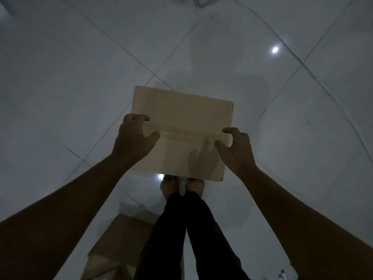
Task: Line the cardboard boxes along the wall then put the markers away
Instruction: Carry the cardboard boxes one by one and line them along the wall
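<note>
Nearest to me, by my legs, a second cardboard box [123,239] sits on the tiled floor [60,77], low and to the left. Just past my feet I hold the cardboard box [181,122] out in front, its taped top facing up; it seems to be off the floor, though the dim light makes that hard to confirm. My left hand [133,138] curls over the left edge, thumb on the tape line, fingers bent onto the top. My right hand [236,148] does the same at the right edge, thumb and forefinger spread in a fairly wide grip clamped to the corner. To do this step well, I judge I should keep the box level, carry it to the wall, and set its long side flush there. No wall or markers are plain to me here. Far off, a lamp reflection [275,49] glints on the tiles.
</note>
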